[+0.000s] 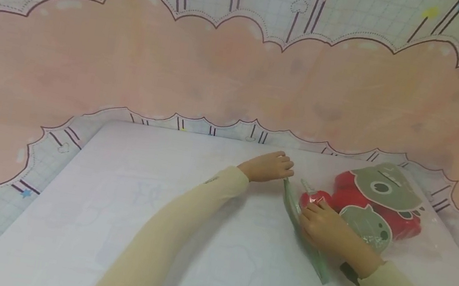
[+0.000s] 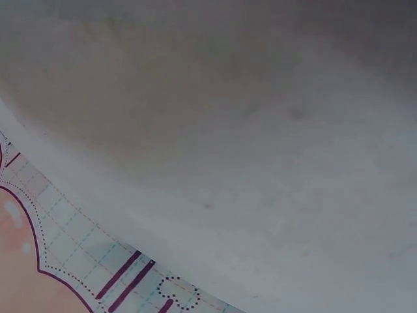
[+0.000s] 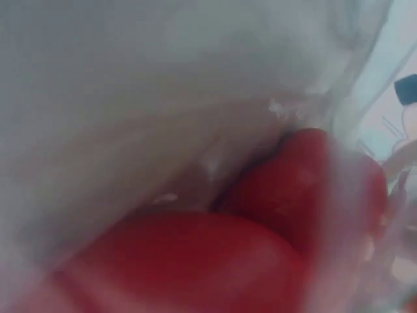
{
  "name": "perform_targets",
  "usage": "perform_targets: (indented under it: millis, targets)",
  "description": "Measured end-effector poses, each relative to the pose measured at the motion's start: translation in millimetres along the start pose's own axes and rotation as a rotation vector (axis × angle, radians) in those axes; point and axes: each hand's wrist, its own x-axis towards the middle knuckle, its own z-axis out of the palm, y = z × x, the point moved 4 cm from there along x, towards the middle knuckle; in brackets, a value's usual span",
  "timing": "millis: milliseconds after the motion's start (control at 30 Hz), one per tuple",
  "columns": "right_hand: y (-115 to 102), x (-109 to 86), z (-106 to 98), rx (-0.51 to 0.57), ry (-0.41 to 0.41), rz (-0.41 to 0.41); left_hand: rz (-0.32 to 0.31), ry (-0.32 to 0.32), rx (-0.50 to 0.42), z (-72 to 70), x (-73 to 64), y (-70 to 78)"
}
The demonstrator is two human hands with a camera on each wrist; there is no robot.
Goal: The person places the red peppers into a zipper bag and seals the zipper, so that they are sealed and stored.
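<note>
A clear plastic bag [image 1: 366, 226] with a green edge strip lies at the right of the white table, printed with grey-green cartoon animals. Rounded red things [image 3: 176, 261] are packed inside it, and they fill the lower part of the right wrist view. My left hand [image 1: 268, 166] pinches the far end of the bag's strip. Reaching across the bag, my right hand [image 1: 324, 230] has its fingers curled on the strip about midway along, close to a small red part. The fingertips of the right hand are hidden. Neither wrist view shows its hand clearly.
The white tabletop [image 1: 177, 235] spreads out under both arms. Beyond its far edge hangs a patterned cloth [image 1: 222, 76] with a peach band and drawn candles, which also borders the table's sides.
</note>
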Motion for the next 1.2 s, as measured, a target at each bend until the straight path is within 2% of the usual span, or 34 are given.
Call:
perform_targets:
  millis: [133, 300, 433, 533, 667, 933, 1067, 1200]
  targets:
    - [2.2, 1.5, -5.8, 0.053, -0.037, 0.043, 0.0, 0.062, -0.03, -0.8, -5.9, -2.5]
    - [10.3, 4.9, -25.2, 0.097, 0.008, 0.081, 0.005, 0.164, -0.059, -8.0, -14.7, -3.7]
    - [21.7, 9.5, -39.0, 0.081, 0.09, 0.082, 0.012, 0.258, -0.074, -19.4, -19.3, -1.2]
    - [29.8, 12.9, -45.4, 0.041, 0.179, 0.05, 0.012, 0.327, -0.076, -28.6, -21.4, 1.1]
    - [37.6, 18.4, -48.7, -0.008, 0.207, 0.032, -0.007, 0.384, -0.061, -38.3, -22.8, 4.0]
    - [38.9, 29.5, -51.4, -0.101, 0.228, 0.06, -0.066, 0.44, -0.041, -56.9, -18.4, 9.1]
    - [36.6, 32.9, -50.6, -0.129, 0.197, 0.114, -0.091, 0.43, -0.046, -65.2, -18.0, 9.3]
    - [32.0, 35.2, -48.2, -0.117, 0.223, 0.12, -0.118, 0.424, -0.042, -72.2, -18.9, 7.8]
